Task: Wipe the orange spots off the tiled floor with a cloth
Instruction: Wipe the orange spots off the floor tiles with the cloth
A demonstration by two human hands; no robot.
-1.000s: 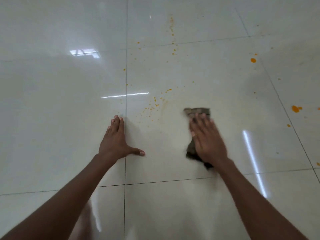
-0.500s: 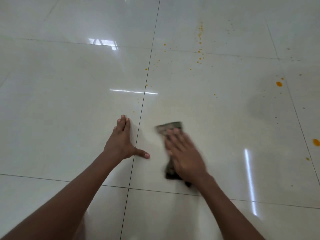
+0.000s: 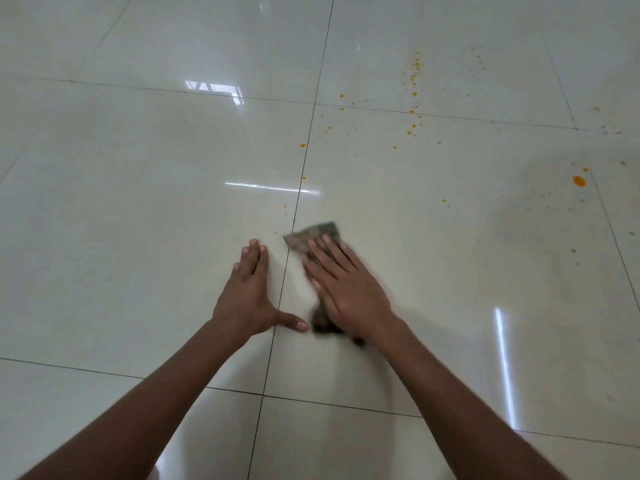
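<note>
The cloth (image 3: 313, 239) is a small dark rag, soft and limp by the look of it, bunched lengthwise and lying flat on the glossy tiled floor (image 3: 138, 220) just right of a grout line (image 3: 294, 216). It should weigh next to nothing and slide easily on the polished tile, so it is best worked by pressing down on its middle with a flat palm rather than by pinching an edge; a loose end could fold under. The right hand (image 3: 349, 292) lies spread open on top of it, fingers (image 3: 322, 259) extended forward and palm down, covering most of its length; only the front corner and a dark tail near the wrist show. The hand and cloth are blurred. The left hand (image 3: 247, 294) is also open, planted flat on the bare tile just left of the grout line, thumb (image 3: 294, 322) stretched toward the cloth but apart from it; it holds nothing and appears to serve as a prop. Orange spots (image 3: 414, 95) remain scattered ahead of the cloth, with 1 larger blot (image 3: 579, 181) well apart to the right, so much wiping is judged outstanding.
</note>
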